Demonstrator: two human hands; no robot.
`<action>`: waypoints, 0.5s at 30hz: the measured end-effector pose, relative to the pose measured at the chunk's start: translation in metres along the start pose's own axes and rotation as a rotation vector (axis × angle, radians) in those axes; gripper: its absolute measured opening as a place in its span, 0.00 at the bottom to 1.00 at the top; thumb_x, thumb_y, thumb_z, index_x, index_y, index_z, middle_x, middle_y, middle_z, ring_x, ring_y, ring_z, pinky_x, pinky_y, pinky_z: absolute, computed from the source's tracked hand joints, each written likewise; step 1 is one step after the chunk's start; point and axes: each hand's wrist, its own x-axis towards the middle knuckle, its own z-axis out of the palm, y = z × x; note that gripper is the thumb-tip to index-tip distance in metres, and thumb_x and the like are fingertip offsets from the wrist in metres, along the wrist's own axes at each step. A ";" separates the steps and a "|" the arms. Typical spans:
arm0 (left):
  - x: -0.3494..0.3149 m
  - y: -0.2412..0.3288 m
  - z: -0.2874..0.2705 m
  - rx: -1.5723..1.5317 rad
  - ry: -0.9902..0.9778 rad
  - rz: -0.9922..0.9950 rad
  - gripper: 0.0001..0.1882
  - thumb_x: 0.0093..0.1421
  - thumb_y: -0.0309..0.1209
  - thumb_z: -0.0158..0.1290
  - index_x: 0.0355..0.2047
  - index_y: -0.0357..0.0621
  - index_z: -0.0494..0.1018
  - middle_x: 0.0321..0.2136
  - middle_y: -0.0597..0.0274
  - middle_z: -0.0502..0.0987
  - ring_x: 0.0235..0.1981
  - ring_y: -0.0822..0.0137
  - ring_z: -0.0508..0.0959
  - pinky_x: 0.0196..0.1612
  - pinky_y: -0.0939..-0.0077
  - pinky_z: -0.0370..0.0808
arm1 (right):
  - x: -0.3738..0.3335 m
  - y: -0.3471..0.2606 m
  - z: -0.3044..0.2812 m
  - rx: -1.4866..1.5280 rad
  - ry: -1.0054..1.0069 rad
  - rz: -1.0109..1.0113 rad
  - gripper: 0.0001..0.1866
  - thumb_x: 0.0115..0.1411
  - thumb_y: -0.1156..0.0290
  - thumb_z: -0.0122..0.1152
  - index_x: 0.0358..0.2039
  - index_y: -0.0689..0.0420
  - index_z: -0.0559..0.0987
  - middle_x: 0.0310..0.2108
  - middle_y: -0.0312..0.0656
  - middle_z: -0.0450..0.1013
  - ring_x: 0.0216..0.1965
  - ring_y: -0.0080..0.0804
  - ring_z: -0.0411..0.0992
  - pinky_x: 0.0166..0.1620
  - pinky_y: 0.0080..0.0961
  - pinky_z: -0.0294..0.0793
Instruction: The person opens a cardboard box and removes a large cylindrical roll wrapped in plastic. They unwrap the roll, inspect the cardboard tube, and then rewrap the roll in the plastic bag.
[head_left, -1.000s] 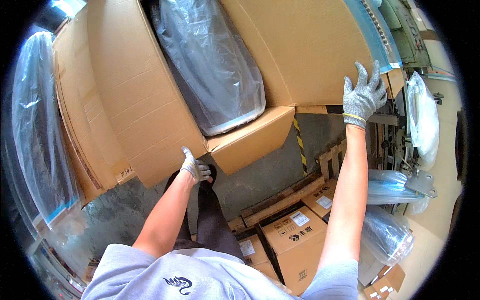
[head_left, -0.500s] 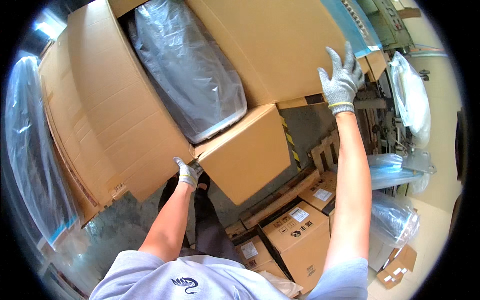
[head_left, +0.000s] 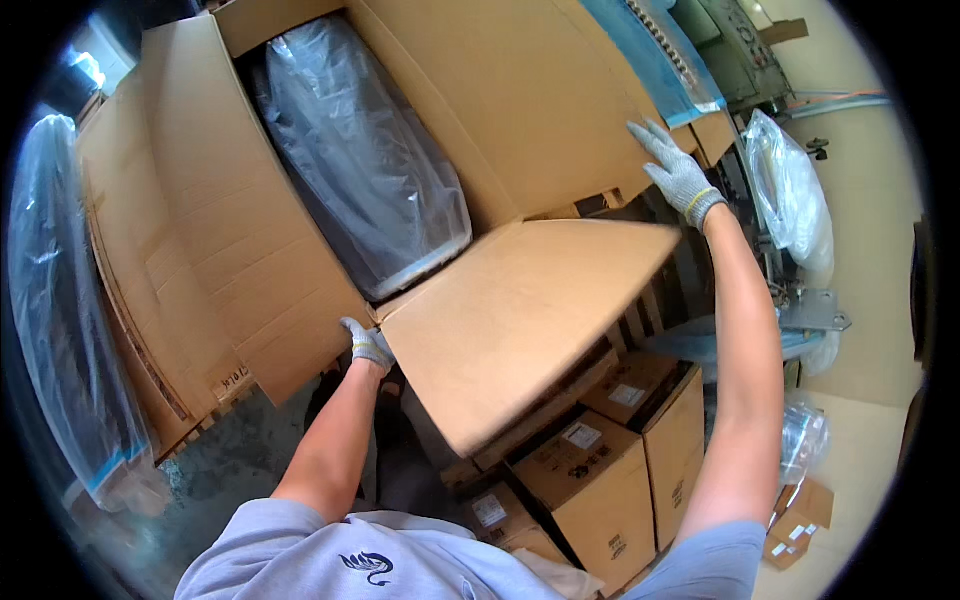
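Note:
A large cardboard box (head_left: 250, 28) stands with its flaps folded out. Inside it lies a long dark item wrapped in clear plastic (head_left: 365, 160). My left hand (head_left: 368, 345), in a grey knit glove, is at the box's near corner, between the left flap (head_left: 215, 220) and the near flap (head_left: 530, 300). Its thumb points up along the cardboard; its fingers are mostly hidden and seem hooked round the edge. My right hand (head_left: 680, 175), gloved alike, lies with fingers stretched out against the outer edge of the right flap (head_left: 530, 100).
Several sealed cartons (head_left: 580, 460) stand on a wooden pallet below the near flap. To the left is another plastic-wrapped item (head_left: 65, 300). A blue plastic-covered piece (head_left: 665, 60) lies beyond the right flap, and a white plastic bundle (head_left: 790, 190) is at the right.
The near flap has swung up and out, now spreading flatter to the right. My right hand has dropped slightly, its fingers turned leftward onto the right flap's edge. My left hand stays at the corner.

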 end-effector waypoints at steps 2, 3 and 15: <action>-0.006 -0.008 0.009 -0.038 -0.001 0.088 0.61 0.42 0.81 0.37 0.66 0.49 0.53 0.67 0.57 0.53 0.67 0.54 0.54 0.66 0.57 0.52 | -0.006 0.022 0.000 0.036 -0.017 -0.001 0.30 0.61 0.77 0.46 0.64 0.43 0.62 0.65 0.48 0.57 0.65 0.46 0.57 0.65 0.35 0.57; -0.006 -0.008 0.007 -0.187 -0.009 0.136 0.61 0.43 0.80 0.39 0.66 0.48 0.51 0.67 0.57 0.52 0.67 0.55 0.53 0.67 0.58 0.51 | 0.001 0.020 -0.003 0.210 -0.013 -0.034 0.27 0.61 0.78 0.44 0.62 0.49 0.66 0.62 0.48 0.62 0.64 0.42 0.59 0.65 0.31 0.57; -0.035 -0.003 0.022 -0.199 0.131 0.199 0.58 0.52 0.73 0.41 0.64 0.31 0.50 0.64 0.45 0.56 0.64 0.52 0.60 0.64 0.62 0.60 | 0.011 0.014 0.028 0.450 0.159 0.039 0.21 0.60 0.81 0.44 0.50 0.53 0.78 0.50 0.39 0.76 0.54 0.31 0.70 0.66 0.30 0.52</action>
